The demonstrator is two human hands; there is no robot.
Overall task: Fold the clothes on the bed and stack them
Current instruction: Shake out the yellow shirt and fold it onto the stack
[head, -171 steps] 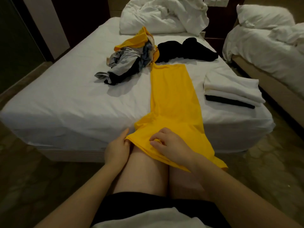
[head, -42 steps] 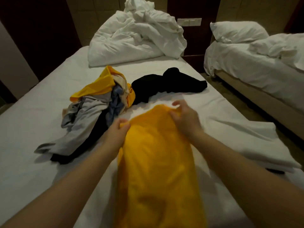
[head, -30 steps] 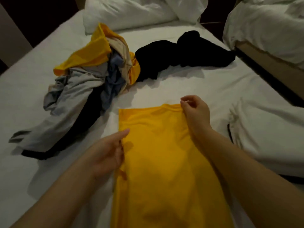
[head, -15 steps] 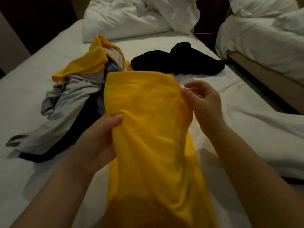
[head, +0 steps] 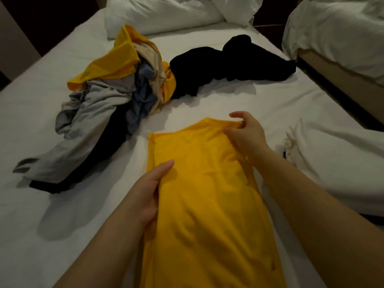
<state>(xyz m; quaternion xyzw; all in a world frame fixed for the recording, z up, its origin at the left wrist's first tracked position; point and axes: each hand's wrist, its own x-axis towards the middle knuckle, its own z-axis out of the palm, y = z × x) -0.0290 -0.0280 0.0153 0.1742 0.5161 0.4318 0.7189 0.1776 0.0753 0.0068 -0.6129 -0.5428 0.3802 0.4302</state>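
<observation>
We grip the cloth (head: 203,183) at its left edge with the left hand (head: 150,192), pinch its far right corner with the right hand (head: 246,135); best pull evenly, flattening wrinkles.

Two bare forearms, unsleeved as far back as the lower edge, lead to the left hand (head: 150,194) and right hand (head: 247,136); both hands are bare, fingernails short.
</observation>
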